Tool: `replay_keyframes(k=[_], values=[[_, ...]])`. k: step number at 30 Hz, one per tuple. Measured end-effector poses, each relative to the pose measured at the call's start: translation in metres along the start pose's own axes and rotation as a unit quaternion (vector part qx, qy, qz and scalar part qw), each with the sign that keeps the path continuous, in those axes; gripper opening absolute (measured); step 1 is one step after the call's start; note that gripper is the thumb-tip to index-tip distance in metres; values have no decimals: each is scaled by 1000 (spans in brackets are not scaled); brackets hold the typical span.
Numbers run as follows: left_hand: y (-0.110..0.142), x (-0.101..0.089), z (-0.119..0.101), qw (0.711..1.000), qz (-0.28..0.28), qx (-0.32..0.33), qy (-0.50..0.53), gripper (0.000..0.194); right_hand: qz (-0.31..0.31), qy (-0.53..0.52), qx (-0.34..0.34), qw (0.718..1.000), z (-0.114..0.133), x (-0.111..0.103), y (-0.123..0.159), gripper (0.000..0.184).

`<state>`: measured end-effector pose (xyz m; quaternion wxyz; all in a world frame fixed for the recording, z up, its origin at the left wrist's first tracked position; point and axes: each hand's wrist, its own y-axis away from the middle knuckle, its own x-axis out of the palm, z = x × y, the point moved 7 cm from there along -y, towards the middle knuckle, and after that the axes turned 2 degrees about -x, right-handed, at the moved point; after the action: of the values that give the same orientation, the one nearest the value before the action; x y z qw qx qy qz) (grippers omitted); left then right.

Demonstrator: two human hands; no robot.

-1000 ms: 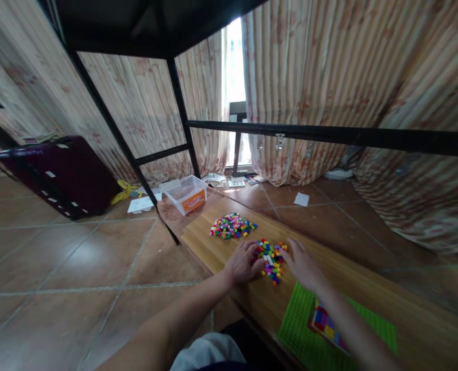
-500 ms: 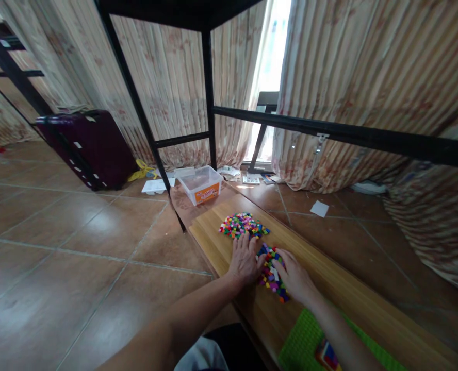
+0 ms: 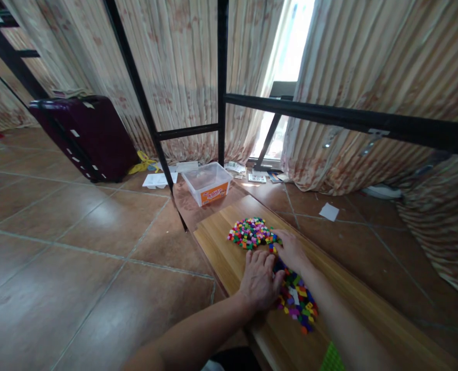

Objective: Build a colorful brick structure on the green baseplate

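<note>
Two piles of small colourful building bricks lie on a wooden board. My left hand (image 3: 260, 278) rests palm down between them, fingers stretched forward, its thumb beside the near pile of bricks (image 3: 296, 299). At the right edge of the far pile of bricks (image 3: 252, 233) is my right hand (image 3: 291, 250), its fingertips reaching down at several bricks. Its fingers are partly hidden, and I cannot make out whether they hold a brick. A corner of a green studded baseplate (image 3: 332, 358) shows at the bottom, beside my right forearm.
A clear plastic box (image 3: 208, 183) with an orange label stands beyond the far end of the wooden board (image 3: 221, 252). Black metal frame bars (image 3: 222, 77) rise behind it. On the tiled floor are a purple suitcase (image 3: 85, 136) and a white paper (image 3: 329, 212).
My right hand has moved forward from the near pile to the right edge of the far pile. The view has shifted, and less of the green baseplate shows.
</note>
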<state>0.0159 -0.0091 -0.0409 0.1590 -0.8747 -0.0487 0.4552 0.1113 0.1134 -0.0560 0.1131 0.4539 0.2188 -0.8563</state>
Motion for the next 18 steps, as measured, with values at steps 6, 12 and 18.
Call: replay_keyframes(k=[6,12,18], values=[[-1,0,0,999,-5,3,34,30,-11,5,4,1000,3,-9,4,29],[-1,-8,13,990,-74,-22,119,27,-51,-93,70,992,10,-38,44,41],[4,-18,19,945,-70,-68,313,31,-17,-280,167,945,37,-44,105,52]])
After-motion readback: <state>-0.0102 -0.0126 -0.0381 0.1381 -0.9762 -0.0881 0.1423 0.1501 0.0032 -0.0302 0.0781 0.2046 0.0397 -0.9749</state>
